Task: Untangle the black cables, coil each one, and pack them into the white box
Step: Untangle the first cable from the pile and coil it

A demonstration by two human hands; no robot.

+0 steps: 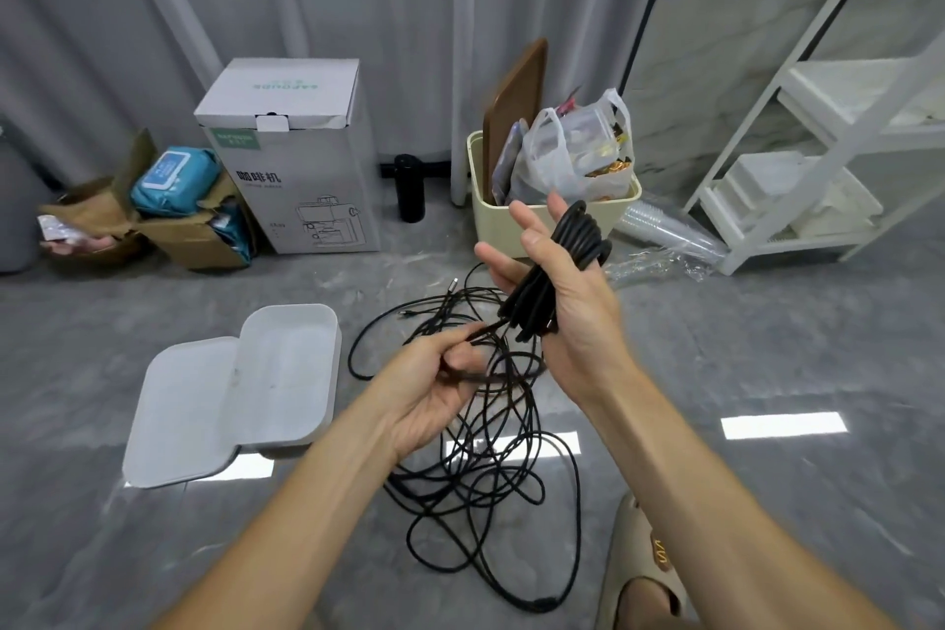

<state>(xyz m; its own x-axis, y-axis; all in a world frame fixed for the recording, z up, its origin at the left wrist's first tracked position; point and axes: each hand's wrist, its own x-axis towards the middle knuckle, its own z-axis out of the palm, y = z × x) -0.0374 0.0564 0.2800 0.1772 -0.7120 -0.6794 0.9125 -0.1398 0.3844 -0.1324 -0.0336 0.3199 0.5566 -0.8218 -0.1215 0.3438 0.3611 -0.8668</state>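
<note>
A tangle of black cables [475, 466] lies on the grey floor in front of me. My right hand [567, 302] is raised above it, palm toward me, with a coil of black cable [557, 271] wound several times around the hand from fingers to heel. My left hand [434, 384] sits lower and to the left and pinches the loose strand that runs up to the coil. The white box [291, 373] stands open on the floor to the left, and its lid [179, 420] lies beside it, overlapping its left edge.
A tall white cardboard box [286, 159], torn brown boxes [153, 220] and a black bottle [409, 189] stand along the curtain. A cream bin [491, 220] with plastic bags stands behind my right hand. White shelving [818, 143] is at right. My slippered foot [644, 573] is at bottom right.
</note>
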